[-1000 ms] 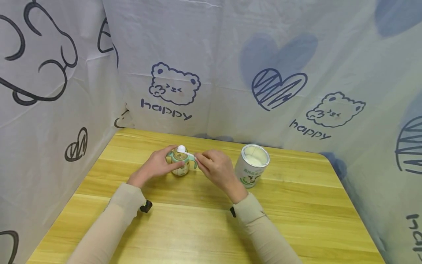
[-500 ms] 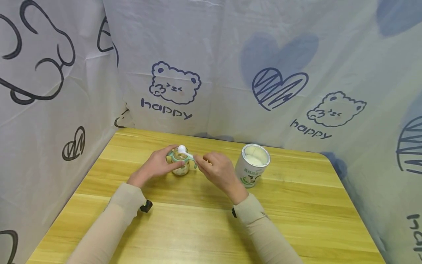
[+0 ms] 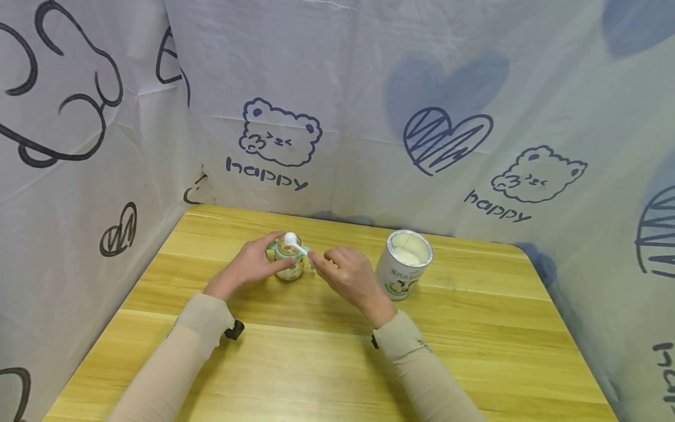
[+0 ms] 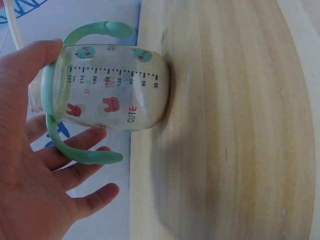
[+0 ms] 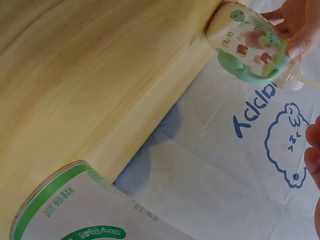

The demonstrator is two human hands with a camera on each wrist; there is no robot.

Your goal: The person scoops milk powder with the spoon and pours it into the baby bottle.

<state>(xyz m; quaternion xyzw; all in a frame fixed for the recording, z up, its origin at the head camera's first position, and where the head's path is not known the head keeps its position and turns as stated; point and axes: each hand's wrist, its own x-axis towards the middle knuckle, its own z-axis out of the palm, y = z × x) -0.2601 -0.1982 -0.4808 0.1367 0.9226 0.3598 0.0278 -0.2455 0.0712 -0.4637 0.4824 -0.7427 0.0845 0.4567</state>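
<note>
On the table [image 3: 295, 375], the right hand [image 3: 349, 278] is pinching the spoon [image 3: 291, 239] near the tin [image 3: 399, 281]; the left hand [image 3: 253, 261] is clasping the bottle [image 3: 289, 273], which is standing upright. The spoon's bowl is hanging over the bottle's mouth (whether loaded, I cannot tell), so filling is seemingly the step underway, probably calling next for a steady tip.
</note>
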